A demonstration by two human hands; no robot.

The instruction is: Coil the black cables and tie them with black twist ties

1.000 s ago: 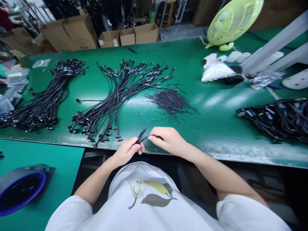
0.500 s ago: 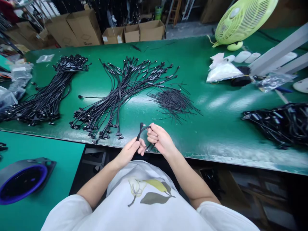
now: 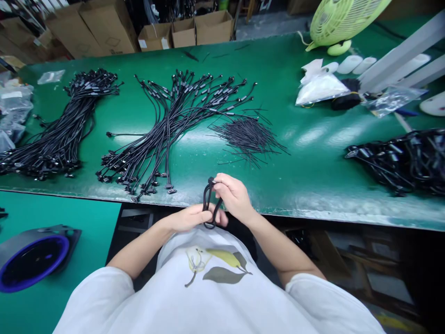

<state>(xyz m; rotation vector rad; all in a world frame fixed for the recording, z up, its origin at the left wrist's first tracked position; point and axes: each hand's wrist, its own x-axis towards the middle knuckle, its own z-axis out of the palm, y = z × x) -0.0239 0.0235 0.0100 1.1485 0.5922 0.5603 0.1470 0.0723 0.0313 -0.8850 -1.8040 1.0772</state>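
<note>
A short black cable [image 3: 206,197], bent into a loop, is held between my two hands just off the table's front edge. My left hand [image 3: 194,217] is closed around the lower part of the loop. The fingers of my right hand [image 3: 232,195] pinch the upper end, close to a dark connector. Beyond my hands lies a heap of thin black ties [image 3: 248,136]. To its left, a spread bundle of black cables [image 3: 167,123] with connectors at both ends rests on the green table [image 3: 278,178].
Another cable bundle [image 3: 76,113] lies far left, beside plastic bags [image 3: 15,109]. At right are bagged black cables [image 3: 399,160], a white bag [image 3: 321,88] and a green fan [image 3: 342,21]. A purple-rimmed object [image 3: 34,260] sits on the lower left surface. Cardboard boxes [image 3: 213,28] stand behind.
The cable has been gathered into a tighter loop. My left hand has moved a little lower and right, while my right hand has come to the connector end. The view has shifted slightly.
</note>
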